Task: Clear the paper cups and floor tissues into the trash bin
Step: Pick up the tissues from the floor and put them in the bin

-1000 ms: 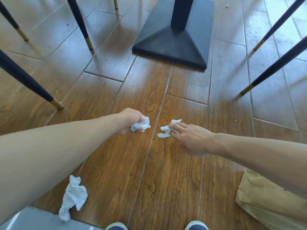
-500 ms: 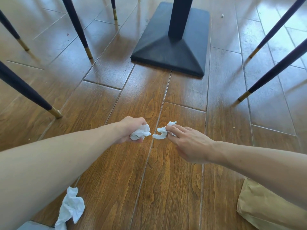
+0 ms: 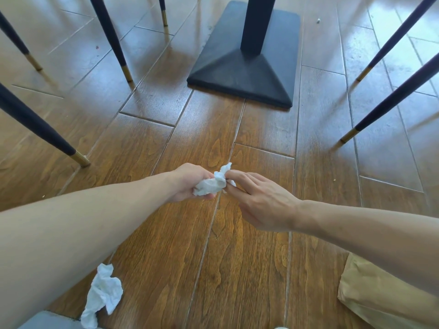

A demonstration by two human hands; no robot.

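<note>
Gathering floor tissues: left hand (image 3: 190,181) was fisted round a tissue wad (image 3: 210,185), right hand (image 3: 261,200) pinching a scrap into it. Loose tissue (image 3: 103,295) by the left forearm probably came next, then the bin.

The wooden floor (image 3: 237,269) carries a black table base (image 3: 244,67). Chair legs (image 3: 111,36) stand to either side of the base; a crumpled tissue (image 3: 102,295) and brown paper bag (image 3: 375,298) lie well nearer the viewer.
</note>
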